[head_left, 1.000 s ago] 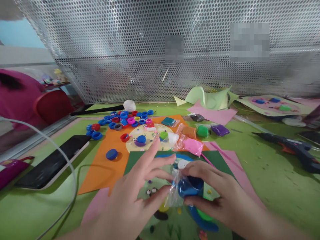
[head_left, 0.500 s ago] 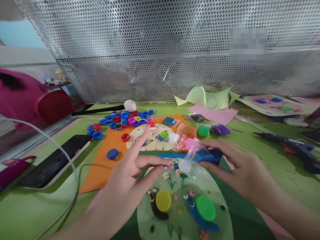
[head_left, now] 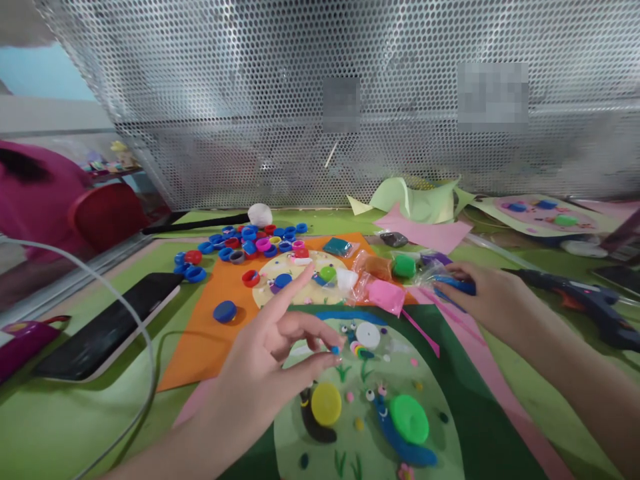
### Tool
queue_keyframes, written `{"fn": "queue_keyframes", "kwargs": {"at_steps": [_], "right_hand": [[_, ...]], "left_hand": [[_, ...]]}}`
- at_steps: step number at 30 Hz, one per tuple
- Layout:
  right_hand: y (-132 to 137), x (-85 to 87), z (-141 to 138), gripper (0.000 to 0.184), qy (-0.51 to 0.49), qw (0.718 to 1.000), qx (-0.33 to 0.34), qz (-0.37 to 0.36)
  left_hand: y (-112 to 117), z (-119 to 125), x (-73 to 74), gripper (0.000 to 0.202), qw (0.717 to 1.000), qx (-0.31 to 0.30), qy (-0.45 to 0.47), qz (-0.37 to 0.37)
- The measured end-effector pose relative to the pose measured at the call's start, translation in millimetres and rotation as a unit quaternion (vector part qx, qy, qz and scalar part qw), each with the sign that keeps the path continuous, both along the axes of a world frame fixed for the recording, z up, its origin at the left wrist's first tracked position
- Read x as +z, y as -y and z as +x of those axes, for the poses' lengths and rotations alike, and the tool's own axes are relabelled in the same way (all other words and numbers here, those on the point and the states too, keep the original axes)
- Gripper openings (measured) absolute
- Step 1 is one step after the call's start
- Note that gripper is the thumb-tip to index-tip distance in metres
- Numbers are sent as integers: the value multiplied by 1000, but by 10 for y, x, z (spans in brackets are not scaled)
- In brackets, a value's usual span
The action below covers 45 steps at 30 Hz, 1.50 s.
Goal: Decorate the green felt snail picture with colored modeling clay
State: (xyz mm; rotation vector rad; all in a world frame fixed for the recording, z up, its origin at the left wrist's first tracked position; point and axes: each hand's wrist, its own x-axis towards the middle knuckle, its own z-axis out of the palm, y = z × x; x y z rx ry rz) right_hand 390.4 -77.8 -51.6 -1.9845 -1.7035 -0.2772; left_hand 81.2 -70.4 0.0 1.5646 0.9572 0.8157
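Between thumb and forefinger, my left hand (head_left: 280, 360) pinches a tiny bit of blue clay (head_left: 335, 350) above the decorated picture. My right hand (head_left: 487, 293) grips a plastic-wrapped pack of blue clay (head_left: 455, 285) at the right, beside the other clay packs. Below lies a light green oval (head_left: 370, 440) on a dark green sheet (head_left: 485, 427). On it are clay snails with bottle-cap shells: a yellow cap (head_left: 327, 404), a green cap (head_left: 409, 419) and a white cap (head_left: 368, 335). Clay flowers and grass surround them. A pink clay pack (head_left: 385, 295) rests at the sheet's top edge.
Loose bottle caps (head_left: 249, 233) are heaped at the back left. A cream oval picture (head_left: 265, 267) lies on an orange sheet (head_left: 193, 347). A phone (head_left: 110, 327) and cable are at left, a glue gun (head_left: 575, 297) at right. Perforated metal (head_left: 280, 87) stands behind.
My right hand has moved right and away from the picture with the blue clay pack, uncovering the pink pack and white cap. My left hand has lowered slightly, still pinching the blue bit.
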Motion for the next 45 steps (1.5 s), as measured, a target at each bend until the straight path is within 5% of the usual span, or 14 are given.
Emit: {"fn": "queue_keyframes", "kwargs": {"at_steps": [6, 10, 19, 28, 35, 40, 45], "right_hand": [[-5, -72, -14, 57, 68, 997, -39, -14], [49, -18, -198, 52, 87, 996, -21, 0], [242, 131, -737, 27, 81, 978, 179, 65], [381, 185, -922, 30, 89, 961, 260, 21], [430, 288, -1172, 51, -6, 958, 286, -18], [452, 300, -1239, 41, -67, 961, 267, -20], [443, 329, -1285, 46, -83, 959, 271, -22]], "left_hand": [[-3, -38, -46, 70, 999, -15, -34, 27], [-4, -20, -34, 62, 997, -4, -34, 69], [-23, -11, -121, 20, 990, -49, -52, 120], [-24, 26, -175, 35, 996, -21, -40, 74], [44, 62, -212, 41, 991, -116, 33, -50], [143, 28, -197, 61, 983, -176, 46, -12], [195, -27, -138, 60, 964, -233, 10, 131]]}}
